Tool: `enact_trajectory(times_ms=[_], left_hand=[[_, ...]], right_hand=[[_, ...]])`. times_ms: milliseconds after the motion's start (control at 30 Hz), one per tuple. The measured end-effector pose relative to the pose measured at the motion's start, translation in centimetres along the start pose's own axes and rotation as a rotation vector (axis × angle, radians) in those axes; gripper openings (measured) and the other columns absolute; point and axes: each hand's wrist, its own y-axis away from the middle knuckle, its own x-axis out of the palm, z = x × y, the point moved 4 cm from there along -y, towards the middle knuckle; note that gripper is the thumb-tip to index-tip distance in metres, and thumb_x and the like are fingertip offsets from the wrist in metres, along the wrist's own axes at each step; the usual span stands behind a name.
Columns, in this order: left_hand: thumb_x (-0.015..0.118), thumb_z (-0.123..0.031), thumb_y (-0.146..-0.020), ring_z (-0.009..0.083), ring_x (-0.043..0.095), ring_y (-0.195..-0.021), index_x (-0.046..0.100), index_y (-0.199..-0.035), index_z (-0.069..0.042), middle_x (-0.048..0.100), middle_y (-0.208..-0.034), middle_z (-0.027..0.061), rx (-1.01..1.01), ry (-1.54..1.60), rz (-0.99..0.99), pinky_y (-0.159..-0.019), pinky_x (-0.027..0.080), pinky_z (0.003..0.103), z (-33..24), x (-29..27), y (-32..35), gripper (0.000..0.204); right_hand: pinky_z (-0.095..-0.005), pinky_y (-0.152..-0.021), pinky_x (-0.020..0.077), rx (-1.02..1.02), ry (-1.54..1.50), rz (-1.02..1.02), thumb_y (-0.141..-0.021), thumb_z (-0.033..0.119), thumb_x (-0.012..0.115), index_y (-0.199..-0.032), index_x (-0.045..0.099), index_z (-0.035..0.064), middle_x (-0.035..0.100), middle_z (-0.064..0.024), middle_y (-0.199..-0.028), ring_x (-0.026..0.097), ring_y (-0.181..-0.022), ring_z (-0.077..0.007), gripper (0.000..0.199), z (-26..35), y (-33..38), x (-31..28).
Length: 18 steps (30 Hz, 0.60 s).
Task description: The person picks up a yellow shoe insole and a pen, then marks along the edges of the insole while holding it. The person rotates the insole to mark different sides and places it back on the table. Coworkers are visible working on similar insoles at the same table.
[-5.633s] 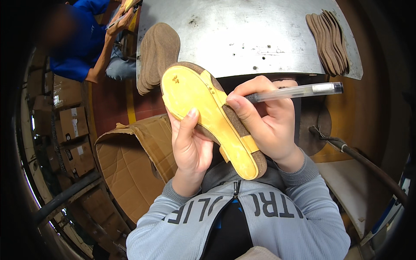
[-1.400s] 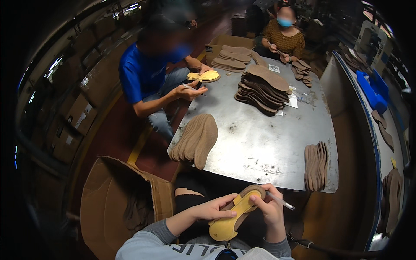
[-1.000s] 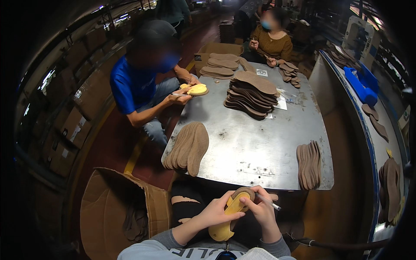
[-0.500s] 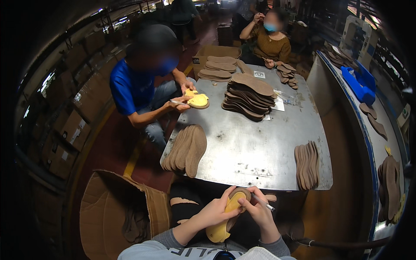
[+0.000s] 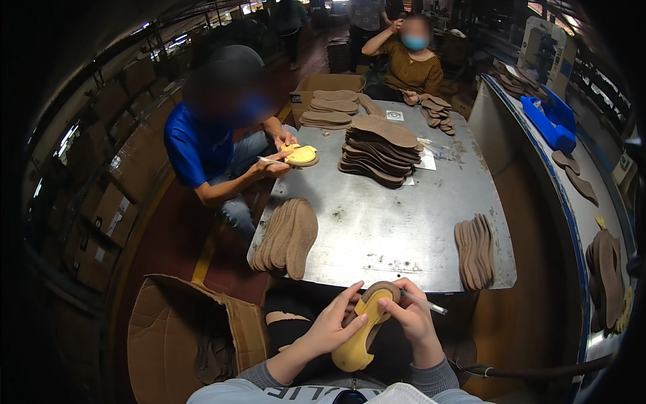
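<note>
A brown felt-like insole (image 5: 382,289) with a yellow sole-shaped template (image 5: 351,353) laid on it is held above my lap, just off the table's near edge. My left hand (image 5: 336,323) grips its left side, the thumb lying on the yellow piece. On the other side my right hand (image 5: 412,318) closes around the insole's upper end, thumb pressed on the template. A pen (image 5: 431,305) sticks out to the right from between that hand's fingers. The underside of the insole is hidden.
Insole piles lie on the metal table (image 5: 377,232): near left (image 5: 286,239), near right (image 5: 475,252) and a tall stack (image 5: 380,151). A cardboard box (image 5: 165,337) stands at lower left. A co-worker in blue (image 5: 195,145) holds another yellow-topped insole (image 5: 301,156). A side bench (image 5: 538,138) runs along the right.
The insole and template have tilted and shifted slightly in my hands, and my left fingers have spread more along its edge. The pen has moved a little right. The view has shifted slightly.
</note>
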Motion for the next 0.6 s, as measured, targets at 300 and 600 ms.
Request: enact_trajectory(times_ms=[300, 600], left_hand=[[0.064, -0.019, -0.083, 0.0185, 0.060, -0.072, 0.056, -0.098, -0.001, 0.057, -0.084, 0.0096, 0.118, -0.294, -0.114, -0.064, 0.049, 0.029, 0.3, -1.0, 0.6, 0.025], [0.060, -0.019, -0.089, 0.0060, 0.052, -0.058, 0.060, -0.089, 0.001, 0.058, -0.067, 0.0042, -0.153, -0.066, -0.047, -0.054, 0.044, 0.021, 0.9, -0.4, 1.3, 0.020]], right_hand=[[-0.0219, -0.072, 0.0461, -0.166, 0.243, -0.113, -0.084, 0.009, 0.065, -0.099, 0.053, -0.0021, 0.063, -0.0067, -0.088, 0.057, -0.081, -0.0086, 0.022, 0.6, 0.2, 0.2], [-0.0225, -0.072, 0.0454, -0.057, 0.137, -0.113, -0.086, 0.014, 0.064, -0.102, 0.052, -0.0013, 0.060, -0.0059, -0.090, 0.056, -0.081, -0.0091, 0.026, 1.3, -0.1, 1.0]])
